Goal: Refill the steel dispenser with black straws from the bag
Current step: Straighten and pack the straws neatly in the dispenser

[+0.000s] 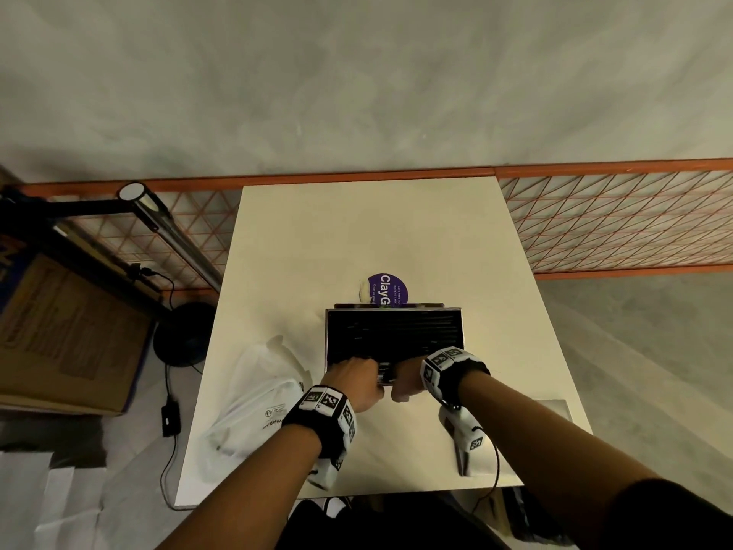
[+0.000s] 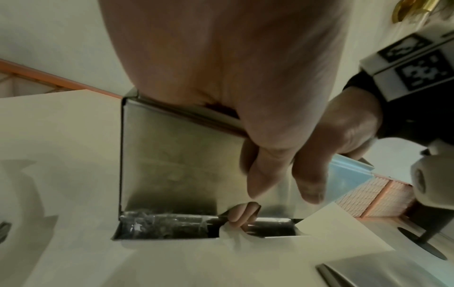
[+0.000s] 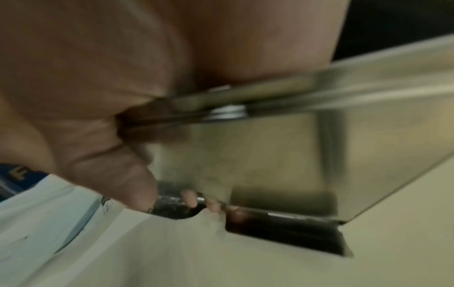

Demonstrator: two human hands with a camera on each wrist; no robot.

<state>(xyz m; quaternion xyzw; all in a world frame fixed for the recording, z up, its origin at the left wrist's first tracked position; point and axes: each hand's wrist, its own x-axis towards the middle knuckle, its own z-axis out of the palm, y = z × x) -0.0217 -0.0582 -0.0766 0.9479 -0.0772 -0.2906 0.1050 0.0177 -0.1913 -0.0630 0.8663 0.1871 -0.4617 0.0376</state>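
Grey concrete floor surrounds a pale desk, and an orange wire-mesh rack runs behind its far edge. Near the middle of the desk stands the steel dispenser, an open-topped rectangular box whose inside is filled with black straws lying side by side across its width. A purple round sticker shows on the desk just behind the dispenser.

Both hands meet at the near wall of the dispenser. The left hand hooks over the rim with its fingers curled inside among the straws and its thumb pressed down the outer steel face. The right hand sits just beside it in the same hold, fingers curled over the rim and thumb on the outside. In the wrist views, fingertips show through the slot along the bottom of the front wall, where dark straws lie in the tray.

To the left of the dispenser, partly under the left forearm, lies the crumpled white plastic bag, flat on the desk. A cardboard box sits on the floor at far left, beside a black round lamp base with a cable trailing.
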